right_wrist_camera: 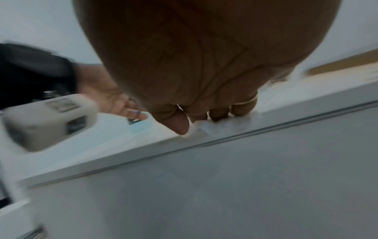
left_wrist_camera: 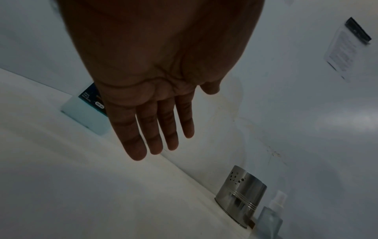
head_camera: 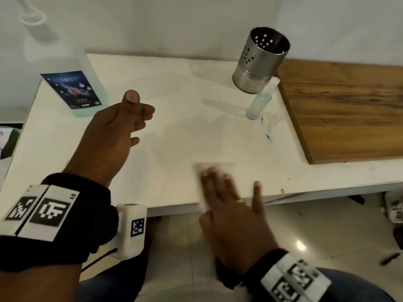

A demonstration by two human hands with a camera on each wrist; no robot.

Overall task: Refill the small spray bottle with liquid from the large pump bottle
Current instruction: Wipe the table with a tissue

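The large clear pump bottle (head_camera: 65,68) with a blue label stands at the table's far left corner; its base (left_wrist_camera: 81,111) shows behind my left fingers. The small spray bottle (head_camera: 260,101) stands far right, against a metal holder, and appears again as the spray bottle (left_wrist_camera: 270,221). My left hand (head_camera: 135,118) hovers right of the pump bottle, fingers relaxed and holding nothing, the same in the left wrist view (left_wrist_camera: 155,129). My right hand (head_camera: 226,184) lies flat with spread fingers on a white tissue (head_camera: 214,165) at the table's front edge, also in the right wrist view (right_wrist_camera: 204,113).
A perforated steel holder (head_camera: 261,59) stands at the back right. A wooden board (head_camera: 349,110) covers the right end of the white table (head_camera: 174,94). Small blue marks (head_camera: 267,134) lie in front of the spray bottle. A wall runs behind the table.
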